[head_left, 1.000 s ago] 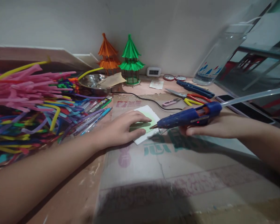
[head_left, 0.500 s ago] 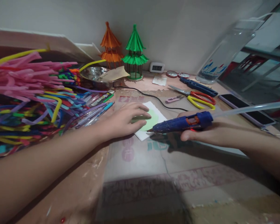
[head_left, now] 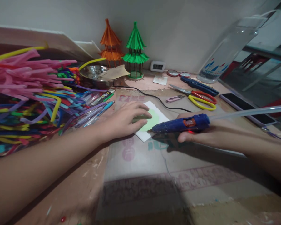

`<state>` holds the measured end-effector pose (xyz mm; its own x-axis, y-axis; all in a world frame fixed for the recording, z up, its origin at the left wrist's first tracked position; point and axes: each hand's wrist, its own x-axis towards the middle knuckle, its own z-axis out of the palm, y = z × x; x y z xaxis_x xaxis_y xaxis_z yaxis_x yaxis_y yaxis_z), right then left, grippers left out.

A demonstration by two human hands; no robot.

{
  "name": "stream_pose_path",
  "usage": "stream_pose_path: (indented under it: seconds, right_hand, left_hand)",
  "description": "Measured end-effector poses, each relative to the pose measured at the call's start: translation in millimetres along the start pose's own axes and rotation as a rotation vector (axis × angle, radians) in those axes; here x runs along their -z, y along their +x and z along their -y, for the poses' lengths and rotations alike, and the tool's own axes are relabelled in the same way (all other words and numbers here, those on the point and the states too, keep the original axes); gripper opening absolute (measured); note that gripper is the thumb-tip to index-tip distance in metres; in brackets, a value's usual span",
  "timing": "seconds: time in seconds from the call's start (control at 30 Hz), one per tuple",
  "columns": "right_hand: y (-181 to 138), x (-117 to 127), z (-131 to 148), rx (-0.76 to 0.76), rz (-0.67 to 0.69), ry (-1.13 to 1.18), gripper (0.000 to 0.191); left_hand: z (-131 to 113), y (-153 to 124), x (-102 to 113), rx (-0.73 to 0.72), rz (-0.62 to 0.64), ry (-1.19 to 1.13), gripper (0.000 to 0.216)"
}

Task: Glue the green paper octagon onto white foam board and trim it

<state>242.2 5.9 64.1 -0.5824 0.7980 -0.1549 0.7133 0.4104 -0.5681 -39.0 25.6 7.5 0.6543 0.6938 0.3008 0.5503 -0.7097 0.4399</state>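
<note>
My left hand lies with its fingers spread flat on a light green paper disc, which rests on a white card. My right hand grips a blue hot glue gun with a long clear glue stick sticking out of its back. The gun's nozzle points left and sits at the lower right edge of the green disc, close to my left fingertips. Both lie on a sheet of printed cardboard.
A heap of coloured pipe cleaners fills the left. Pens, a steel bowl, orange and green paper pagodas, scissors, a small snipper, a phone and a water bottle stand behind. A black cord crosses the cardboard.
The glue gun's nozzle has come lower and a little left, down to the edge of the green disc. My left hand stays pressed on the paper. The camera has shifted slightly.
</note>
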Motion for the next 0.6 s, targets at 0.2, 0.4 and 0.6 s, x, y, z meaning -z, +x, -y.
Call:
stream_pose_path:
  seconds: [0.2, 0.4, 0.6]
  right_hand:
    - [0.0, -7.0, -5.4, 0.021, 0.031, 0.064, 0.04]
    - [-2.1, -7.2, 4.1, 0.083, -0.017, 0.032, 0.032]
    - [-2.2, -6.4, 3.8, 0.075, -0.003, 0.057, 0.032]
  left_hand:
    - [0.0, 0.2, -0.7, -0.002, -0.002, 0.005, 0.028]
    - [-1.5, 0.7, 0.1, 0.012, 0.004, -0.003, 0.027]
    - [-0.6, 0.7, 0.4, 0.005, 0.003, 0.009, 0.027]
